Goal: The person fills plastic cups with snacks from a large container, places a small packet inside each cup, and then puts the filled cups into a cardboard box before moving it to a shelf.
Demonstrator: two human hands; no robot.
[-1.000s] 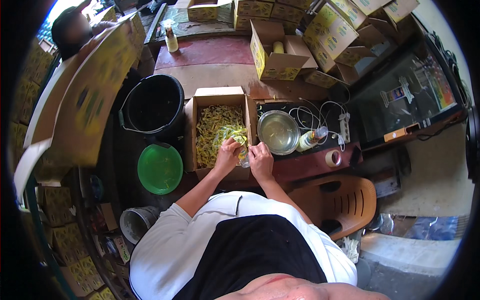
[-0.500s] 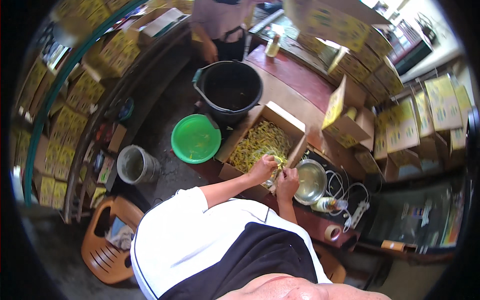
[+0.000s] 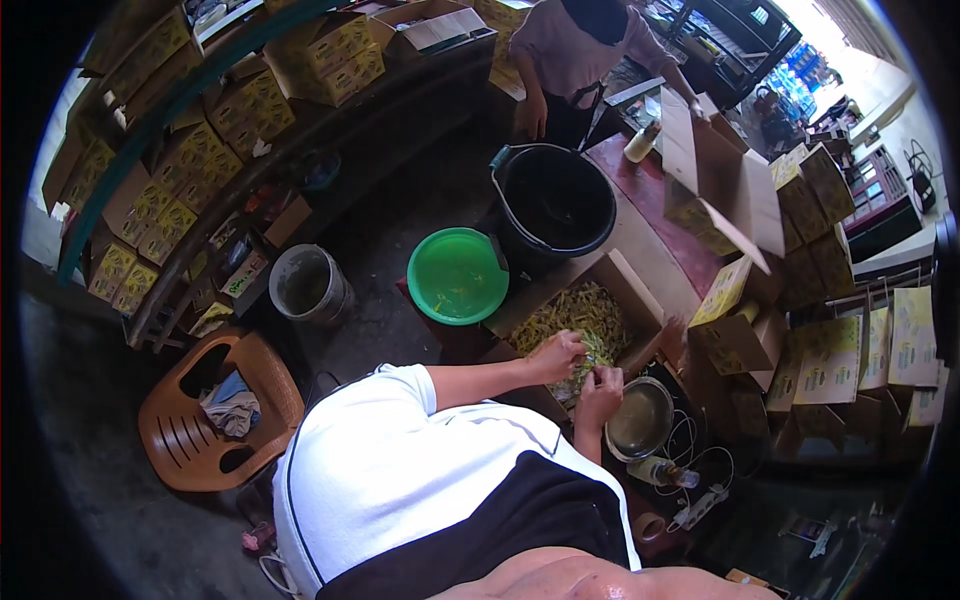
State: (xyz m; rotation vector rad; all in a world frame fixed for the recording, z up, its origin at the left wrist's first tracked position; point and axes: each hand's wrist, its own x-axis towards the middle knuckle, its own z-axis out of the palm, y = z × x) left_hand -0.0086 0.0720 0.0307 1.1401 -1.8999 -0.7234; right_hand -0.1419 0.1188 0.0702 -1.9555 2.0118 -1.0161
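An open cardboard box in front of me holds a heap of small yellow-green pieces, too fine to name. Over its near right corner, a yellow-green bundle sits between my hands. My left hand is closed on it from the left, fingertips bent together. Nearer to me, my right hand pinches its lower end beside the box edge. Fingers partly cover the bundle. Just right of my right hand stands a round metal bowl.
Beyond the box stand a black bucket and a green basin. A grey pail and brown chair are on the left. A bottle and white power strip lie right. A co-worker reaches toward an open carton.
The whole view has shifted, so things sit further right and lower. My hands stay at the box's near corner with the bundle. The co-worker's arm now shows stretched to the open carton.
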